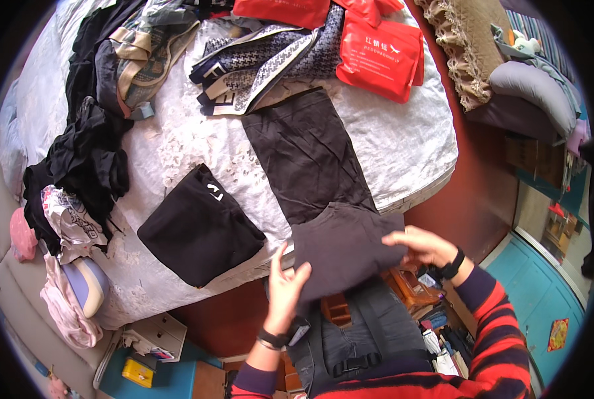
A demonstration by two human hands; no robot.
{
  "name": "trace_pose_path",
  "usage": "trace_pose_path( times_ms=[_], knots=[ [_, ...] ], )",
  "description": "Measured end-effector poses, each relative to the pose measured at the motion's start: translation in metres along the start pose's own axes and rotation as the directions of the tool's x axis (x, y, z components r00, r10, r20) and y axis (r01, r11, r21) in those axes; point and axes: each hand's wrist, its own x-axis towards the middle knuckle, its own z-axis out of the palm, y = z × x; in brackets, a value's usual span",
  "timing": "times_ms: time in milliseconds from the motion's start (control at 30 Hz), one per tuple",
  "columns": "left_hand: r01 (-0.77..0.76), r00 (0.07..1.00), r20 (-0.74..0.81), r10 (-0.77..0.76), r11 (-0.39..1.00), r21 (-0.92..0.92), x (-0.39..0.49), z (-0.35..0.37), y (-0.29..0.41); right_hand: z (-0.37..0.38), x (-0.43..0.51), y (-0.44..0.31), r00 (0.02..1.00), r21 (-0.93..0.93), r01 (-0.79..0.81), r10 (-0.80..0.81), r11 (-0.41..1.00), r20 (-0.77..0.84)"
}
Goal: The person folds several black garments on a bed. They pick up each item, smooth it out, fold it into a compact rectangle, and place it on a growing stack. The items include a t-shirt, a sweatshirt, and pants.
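A dark grey cloth top (344, 249), folded small with a curved neckline edge, lies partly over the bed's near edge and partly in front of my body. My right hand (424, 244) pinches its right side between thumb and fingers. At its left side is my left hand (286, 289), thumb and forefinger spread apart, the thumb overlapping the cloth's edge. The top covers the near end of a flattened black garment (309, 154) on the bed. Left of that lies a folded black garment (199, 229) with a small white mark.
On the bed's white lace cover (187, 129) are crumpled black clothes (90, 149), a houndstooth scarf (277, 65) and red packages (379, 55). A wooden chair or stool (411, 287) stands close by my right arm. A bedside cabinet (157, 331) is at lower left.
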Motion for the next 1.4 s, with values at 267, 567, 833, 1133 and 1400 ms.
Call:
trace_pose_path(
  times_ms=[267, 567, 833, 1133, 1400],
  knots=[
    [-0.413, 0.897, -0.151, 0.415, 0.91, 0.042, 0.149, -0.025, 0.118, -0.002, 0.029, -0.165, 0.712, -0.26, 0.668, -0.701, 0.697, -0.05],
    [-0.4, 0.77, -0.461, 0.441, 0.897, 0.188, 0.211, 0.021, 0.075, 0.062, 0.127, -0.161, -0.061, -0.93, 0.317, -0.974, 0.187, -0.217],
    [-0.546, 0.594, -0.5, 0.63, 0.772, 0.325, 0.205, 0.04, 0.079, 0.067, 0.133, -0.151, -0.2, -0.867, 0.479, -0.944, 0.139, -0.261],
    [-0.676, 0.569, -0.517, 0.639, 0.722, 0.148, 0.203, 0.053, 0.091, 0.067, 0.142, -0.158, -0.096, -0.644, 0.694, -0.845, 0.322, -0.527],
    [-0.506, 0.541, -0.544, 0.641, 0.765, 0.399, 0.239, 0.041, 0.104, 0.05, 0.142, -0.164, -0.168, -0.812, 0.461, -0.863, 0.358, -0.476]
  ],
)
